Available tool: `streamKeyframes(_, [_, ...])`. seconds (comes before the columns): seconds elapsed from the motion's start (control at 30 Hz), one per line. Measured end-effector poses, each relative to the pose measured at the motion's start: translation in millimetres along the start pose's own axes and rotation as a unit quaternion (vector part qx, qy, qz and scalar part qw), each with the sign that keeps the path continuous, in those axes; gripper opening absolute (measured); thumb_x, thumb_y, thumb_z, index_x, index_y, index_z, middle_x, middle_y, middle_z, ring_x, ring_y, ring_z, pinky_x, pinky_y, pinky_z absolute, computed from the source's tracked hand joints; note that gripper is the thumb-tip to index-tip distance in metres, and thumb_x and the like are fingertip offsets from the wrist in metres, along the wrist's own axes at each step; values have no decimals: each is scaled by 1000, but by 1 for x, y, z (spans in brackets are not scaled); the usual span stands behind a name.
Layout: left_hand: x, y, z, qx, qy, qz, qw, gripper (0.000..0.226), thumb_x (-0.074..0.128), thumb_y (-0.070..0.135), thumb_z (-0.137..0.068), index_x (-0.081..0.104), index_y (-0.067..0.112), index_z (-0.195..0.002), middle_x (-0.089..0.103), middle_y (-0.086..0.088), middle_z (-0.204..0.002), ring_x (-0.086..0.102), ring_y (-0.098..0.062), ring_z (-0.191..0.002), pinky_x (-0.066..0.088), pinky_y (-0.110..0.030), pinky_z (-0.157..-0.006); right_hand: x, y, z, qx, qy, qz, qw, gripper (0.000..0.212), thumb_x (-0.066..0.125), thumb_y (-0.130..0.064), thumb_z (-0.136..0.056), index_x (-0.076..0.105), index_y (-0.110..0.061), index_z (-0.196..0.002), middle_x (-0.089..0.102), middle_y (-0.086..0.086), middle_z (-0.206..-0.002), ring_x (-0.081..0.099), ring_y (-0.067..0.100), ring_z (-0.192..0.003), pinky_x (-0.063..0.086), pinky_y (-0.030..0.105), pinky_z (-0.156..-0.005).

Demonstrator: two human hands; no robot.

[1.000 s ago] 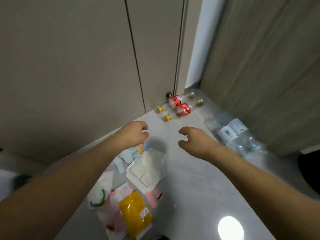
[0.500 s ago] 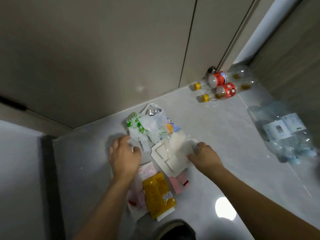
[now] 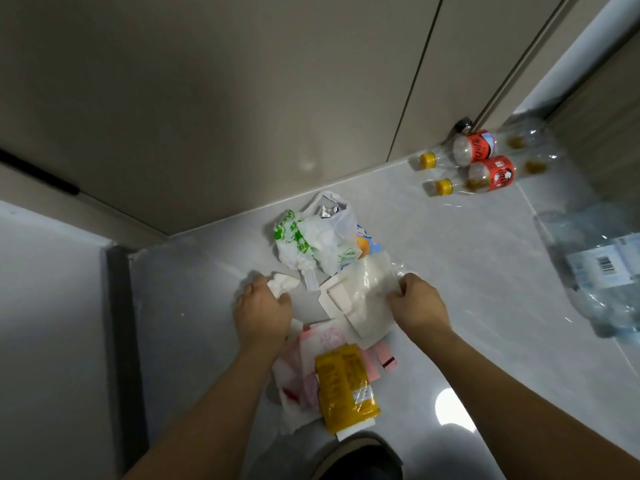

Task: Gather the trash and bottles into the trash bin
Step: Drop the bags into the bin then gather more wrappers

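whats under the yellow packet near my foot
The yellow plastic packet lies on pink and white wrappers, with a white strip at its lower edge. Anything beneath its middle is covered.

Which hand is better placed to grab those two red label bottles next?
Right hand: it's on the same side as the red label bottles; the left hand lies farther off, gripping a crumpled tissue.

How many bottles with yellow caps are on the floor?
2: one clear plastic bottle with a red label lies against the wall, the other red-labelled bottle lies just in front. Clear bottles at right hide their caps.
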State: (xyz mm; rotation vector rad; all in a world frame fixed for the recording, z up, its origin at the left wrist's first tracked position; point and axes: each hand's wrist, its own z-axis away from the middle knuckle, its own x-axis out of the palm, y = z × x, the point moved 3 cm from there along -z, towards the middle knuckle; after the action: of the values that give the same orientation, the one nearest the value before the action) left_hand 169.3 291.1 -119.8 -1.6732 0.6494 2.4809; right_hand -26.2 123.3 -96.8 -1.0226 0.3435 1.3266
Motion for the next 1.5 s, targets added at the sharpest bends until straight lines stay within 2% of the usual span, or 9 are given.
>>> streamKeyframes(0.3, [-43, 37, 18, 58, 98, 262, 958, 29, 45, 35, -91, 60, 14, -105, 61, -5, -106, 57, -24, -98, 46, -36, -85, -49, -3, 10, -59, 50, -50, 996, 23, 39, -10, -90, 51, -17, -108, 65, 9, -92, 63, 33, -79, 53, 39, -69])
streamKeyframes(0.5, [-57, 100, 31, 0, -57, 533, 844, 16, 51, 18, -93, 64, 16, -85, 65, -1, -90, 59, -15, -84, 47, -28, -76, -100, -2, 26, -96, 96, -7, 991, 15, 41, -18, -92, 52, -9, -99, 61, 10, -89, 58, 31, -79, 51, 39, -69])
streamKeyframes(0.67, [-51, 152, 54, -27, -259, 578, 774, 19, 48, 9, -97, 65, 16, -101, 70, -6, -102, 66, -22, -97, 52, -35, -85, -158, 24, 41, -76, 104, 50, 990, 22, 40, -27, -93, 49, -9, -85, 57, 10, -85, 51, 29, -77, 40, 34, -66])
streamKeyframes(0.83, [-53, 204, 87, 168, -320, 352, 863, 15, 56, 2, -92, 60, 16, -91, 60, -1, -82, 54, -12, -73, 42, -19, -60, -218, 77, 68, -35, 130, 87, 987, 21, 43, -29, -91, 47, -11, -80, 52, 8, -85, 53, 31, -89, 40, 32, -73])
streamKeyframes(1.0, [-50, 255, 116, 283, -274, 196, 898, 21, 68, 18, -87, 51, 15, -74, 54, -5, -71, 50, -18, -65, 42, -31, -63, -257, 122, 109, -18, 122, 85, 989, 23, 45, -22, -93, 41, -21, -70, 50, 3, -86, 45, 26, -86, 28, 25, -69])
streamKeyframes(1.13, [-49, 288, 150, 345, -278, 90, 892, 25, 59, 30, -93, 44, 16, -79, 57, -7, -68, 61, -22, -57, 46, -29, -52, -273, 159, 125, 6, 114, 79, 990, 14, 45, -27, -89, 48, -15, -82, 63, 14, -102, 50, 29, -84, 36, 29, -71])
streamKeyframes(1.23, [-47, 306, 176, 347, -332, 83, 873, 13, 46, 14, -98, 40, 23, -92, 64, -19, -77, 65, -22, -51, 51, -30, -44, -282, 178, 140, 16, 111, 67, 991, 14, 45, -25, -90, 47, -14, -81, 58, 12, -96, 48, 27, -83, 35, 27, -71])
streamKeyframes(1.37, [-53, 334, 204, 370, -338, 83, 862, 41, 26, -8, -88, 50, 23, -97, 62, -22, -87, 63, -24, -57, 52, -31, -47, -293, 201, 157, 19, 116, 59, 991, 7, 43, -17, -88, 49, -17, -92, 61, 15, -106, 52, 30, -88, 39, 29, -73])
streamKeyframes(1.5, [-61, 357, 222, 350, -335, 56, 873, 29, 36, -7, -81, 63, 6, -81, 62, -17, -76, 57, -24, -57, 50, -30, -57, -302, 208, 166, -2, 132, 32, 991, 55, 34, 2, -82, 28, -27, -128, 60, 13, -88, 57, 31, -76, 48, 39, -70])
